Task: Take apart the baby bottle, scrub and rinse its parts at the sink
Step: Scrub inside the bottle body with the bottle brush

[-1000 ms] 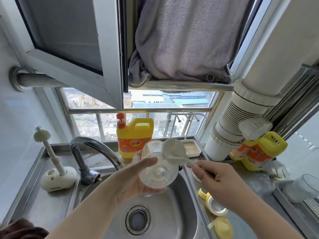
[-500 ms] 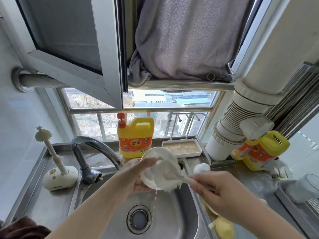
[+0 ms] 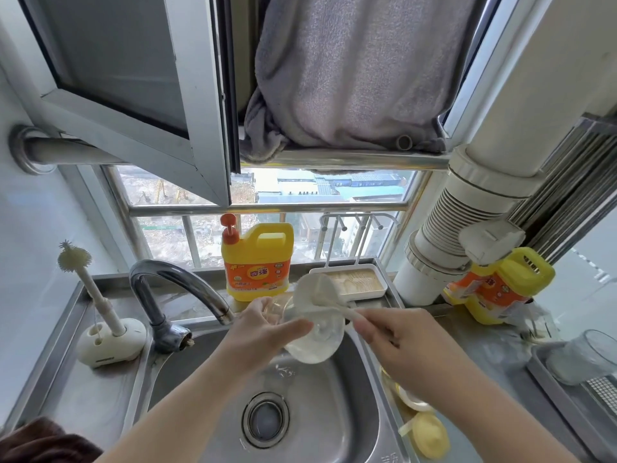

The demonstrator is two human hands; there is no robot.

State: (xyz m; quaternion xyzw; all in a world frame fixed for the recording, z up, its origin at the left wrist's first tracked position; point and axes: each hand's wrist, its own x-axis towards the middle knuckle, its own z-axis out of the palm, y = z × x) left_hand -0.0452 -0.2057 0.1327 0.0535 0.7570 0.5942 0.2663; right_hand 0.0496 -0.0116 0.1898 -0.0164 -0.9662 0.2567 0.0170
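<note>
Beside your right hand [image 3: 397, 342], which pinched the brush [image 3: 315, 295], your left hand [image 3: 263, 332] gripped the bottle [image 3: 317, 339], its mouth tilted away from you, toward the brush head.

A grey towel [image 3: 347, 71] hangs at the upper middle of the frame. Below it stands a yellow soap jug [image 3: 258, 264] with an orange label and an orange-red pump; a second yellow jug [image 3: 500, 284] with an orange label lies at the right. At centre, the bottle [image 3: 315, 335] is clear with milky white suds, and the brush [image 3: 315, 294] over it is white. At left, a cream brush stand [image 3: 110, 339] holds a pale cream bristle brush. The sink [image 3: 217, 396] and faucet [image 3: 173, 292] are shiny silver steel. Pale yellow bottle parts [image 3: 429, 436] lie at the lower right. A dark brown cloth [image 3: 40, 442] fills the lower left corner
</note>
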